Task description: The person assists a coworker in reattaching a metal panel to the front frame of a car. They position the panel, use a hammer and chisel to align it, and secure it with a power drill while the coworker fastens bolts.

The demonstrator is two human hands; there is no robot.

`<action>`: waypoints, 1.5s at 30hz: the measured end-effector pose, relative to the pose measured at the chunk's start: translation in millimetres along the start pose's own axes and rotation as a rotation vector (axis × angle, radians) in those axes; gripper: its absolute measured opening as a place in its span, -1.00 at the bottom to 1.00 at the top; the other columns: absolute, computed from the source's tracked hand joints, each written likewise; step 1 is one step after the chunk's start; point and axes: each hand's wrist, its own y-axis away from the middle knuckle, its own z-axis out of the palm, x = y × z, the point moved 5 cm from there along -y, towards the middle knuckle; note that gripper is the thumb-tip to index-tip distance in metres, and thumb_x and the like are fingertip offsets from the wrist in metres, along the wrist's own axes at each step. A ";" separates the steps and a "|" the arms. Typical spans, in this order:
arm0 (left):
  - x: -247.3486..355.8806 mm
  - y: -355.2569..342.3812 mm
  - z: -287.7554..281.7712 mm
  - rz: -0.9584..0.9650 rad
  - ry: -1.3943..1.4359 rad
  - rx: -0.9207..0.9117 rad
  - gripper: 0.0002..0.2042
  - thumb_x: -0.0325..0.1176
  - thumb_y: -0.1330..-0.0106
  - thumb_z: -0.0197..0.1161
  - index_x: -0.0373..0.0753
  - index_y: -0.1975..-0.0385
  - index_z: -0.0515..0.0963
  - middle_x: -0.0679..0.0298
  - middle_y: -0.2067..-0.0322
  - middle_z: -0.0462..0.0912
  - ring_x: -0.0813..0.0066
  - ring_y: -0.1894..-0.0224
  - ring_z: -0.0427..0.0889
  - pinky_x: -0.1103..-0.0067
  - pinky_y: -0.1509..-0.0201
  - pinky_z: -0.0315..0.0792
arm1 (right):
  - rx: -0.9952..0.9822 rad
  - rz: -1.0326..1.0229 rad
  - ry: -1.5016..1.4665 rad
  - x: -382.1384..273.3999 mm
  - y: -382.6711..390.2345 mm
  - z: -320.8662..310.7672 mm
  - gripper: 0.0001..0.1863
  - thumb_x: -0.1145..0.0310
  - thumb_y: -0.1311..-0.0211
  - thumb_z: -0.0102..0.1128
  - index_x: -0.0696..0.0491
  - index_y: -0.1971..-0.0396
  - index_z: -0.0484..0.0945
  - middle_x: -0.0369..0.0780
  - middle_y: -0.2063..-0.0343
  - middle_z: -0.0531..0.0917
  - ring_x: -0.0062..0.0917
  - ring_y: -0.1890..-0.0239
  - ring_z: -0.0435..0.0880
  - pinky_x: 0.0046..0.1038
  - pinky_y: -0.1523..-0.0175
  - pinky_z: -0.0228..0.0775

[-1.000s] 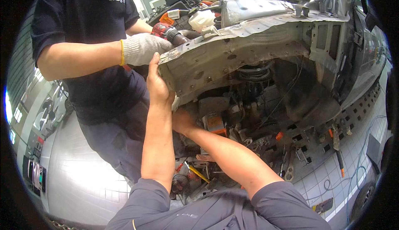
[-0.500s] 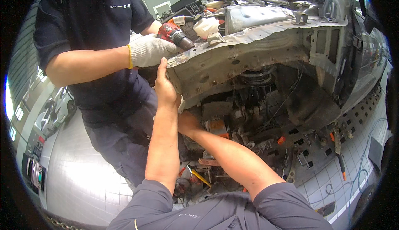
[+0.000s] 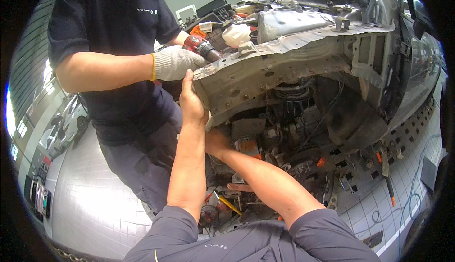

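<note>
The grey metal inner fender panel (image 3: pixel 284 60) of a stripped car runs across the upper middle. My left hand (image 3: pixel 192 104) grips its front end, thumb pointing up along the edge, fingers mostly hidden behind it. Lower down, my right hand (image 3: pixel 215 141) is blurred beneath the panel's front end, partly behind my left wrist; its fingers are hidden. A co-worker's gloved hand (image 3: pixel 176 63) lies beside the panel's top edge. There a red and black power tool (image 3: pixel 203 46) points its dark nose at the panel.
A co-worker in dark clothes (image 3: pixel 113 72) stands close on the left. A coil spring (image 3: pixel 293 91) shows inside the wheel arch. Below lies a dark perforated platform (image 3: pixel 346 167) strewn with metal parts and tools, including a yellow-handled one (image 3: pixel 230 205). A thin hose (image 3: pixel 412 203) loops over the tiles.
The view has shifted slightly, so the co-worker appears a little farther right and lower. My left hand keeps its place on the panel end; my right hand stays low beneath it.
</note>
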 end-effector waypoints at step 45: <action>-3.6 -4.8 -15.8 0.044 0.035 -0.020 -0.51 -0.04 -0.45 -0.20 -0.36 0.01 0.47 0.11 0.04 0.59 0.29 0.00 0.55 0.42 -0.17 0.36 | -0.084 -0.074 0.064 2.0 -0.1 6.3 -0.35 -0.20 -0.19 -0.11 0.05 0.02 0.54 0.07 -0.01 0.54 0.04 -0.06 0.49 -0.07 -0.10 0.34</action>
